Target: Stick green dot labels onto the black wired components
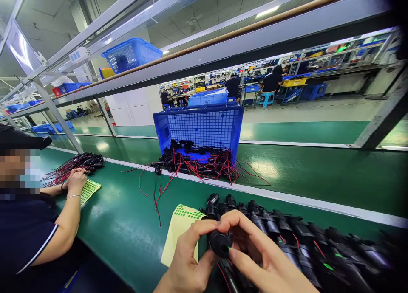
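Head view: at lower centre, a black part [219,243] is being gripped by left hand [190,251] and right hand [256,250]; even thumb pressure is probably being required on the green dot [229,250].

A factory assembly hall, by the look of it: a long green worktop [127,225] runs across the view, carrying rows of alike black parts [299,233] and a blue crate [204,125] heaped with more. A co-worker [19,238] is at the same worktop on the left. Above it spans a metal shelf [223,42] bearing a blue basket [132,57]; beyond, people [270,81] in dark tops sit on plastic stools [267,99] near bins [295,82], under strip lights [267,12].
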Demonstrator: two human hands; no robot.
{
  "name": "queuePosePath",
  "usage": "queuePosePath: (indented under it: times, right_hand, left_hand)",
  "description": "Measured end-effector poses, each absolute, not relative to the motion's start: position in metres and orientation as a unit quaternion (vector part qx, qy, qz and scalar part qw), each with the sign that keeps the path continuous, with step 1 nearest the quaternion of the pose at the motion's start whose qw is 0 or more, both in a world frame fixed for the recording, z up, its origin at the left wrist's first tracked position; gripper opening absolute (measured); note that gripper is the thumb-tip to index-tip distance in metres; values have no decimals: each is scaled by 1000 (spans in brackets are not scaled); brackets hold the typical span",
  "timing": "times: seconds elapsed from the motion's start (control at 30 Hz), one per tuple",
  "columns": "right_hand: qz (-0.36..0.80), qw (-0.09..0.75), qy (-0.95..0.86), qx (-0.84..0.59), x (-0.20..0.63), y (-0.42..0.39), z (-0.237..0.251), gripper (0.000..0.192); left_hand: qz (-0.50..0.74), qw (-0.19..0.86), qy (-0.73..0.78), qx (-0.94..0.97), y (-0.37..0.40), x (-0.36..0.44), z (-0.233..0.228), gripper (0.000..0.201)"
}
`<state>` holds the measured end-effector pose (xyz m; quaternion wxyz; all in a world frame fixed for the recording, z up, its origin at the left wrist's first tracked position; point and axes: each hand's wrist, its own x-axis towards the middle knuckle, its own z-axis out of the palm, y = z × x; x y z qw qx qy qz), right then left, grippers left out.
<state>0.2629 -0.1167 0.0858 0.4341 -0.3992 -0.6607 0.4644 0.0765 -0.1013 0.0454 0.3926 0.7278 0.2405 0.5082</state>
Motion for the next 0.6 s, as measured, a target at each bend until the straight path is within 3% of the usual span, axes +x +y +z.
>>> queuePosePath:
  times: [0.17,0.3,0.47,0.6]
  right_hand:
    - [517,450,-628,-369,256,-114,78,13]
    - [473,458,-649,-381,256,-114,82,12]
    - [384,438,-713,-391,258,-121,101,35]
    - [336,447,-725,-402,259,-120,104,25]
  left_hand:
    - [505,301,197,785,-99,74,42,53]
    - [528,384,245,717,-100,80,36,38]
    - [525,436,288,672,-103,81,35,35]
    - [504,437,322,672,-106,76,46,43]
